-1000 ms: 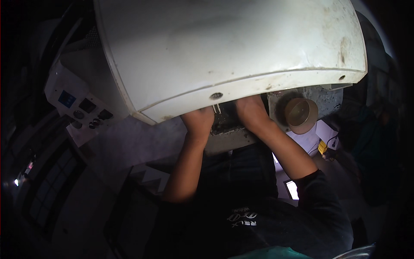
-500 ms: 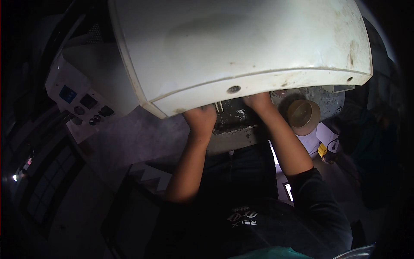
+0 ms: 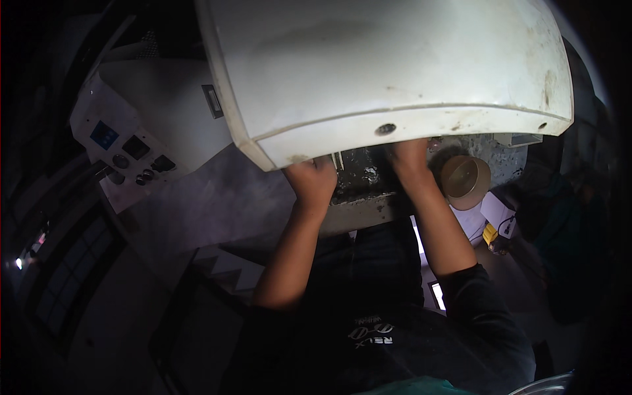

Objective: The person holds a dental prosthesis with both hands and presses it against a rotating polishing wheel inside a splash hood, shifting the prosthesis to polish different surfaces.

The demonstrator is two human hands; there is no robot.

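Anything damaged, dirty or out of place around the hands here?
Yes. The white cover shows brown scuffs and stains along its lower right edge, and the surface beneath it, between the left hand and right hand, looks dark and grimy.

A dim workshop: a big white machine housing (image 3: 395,72), a button panel (image 3: 128,155), a grimy work surface (image 3: 362,174).

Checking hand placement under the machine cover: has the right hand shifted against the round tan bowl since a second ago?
Yes. The right hand has slid further up under the white cover, its fingers now hidden, beside the tan bowl.
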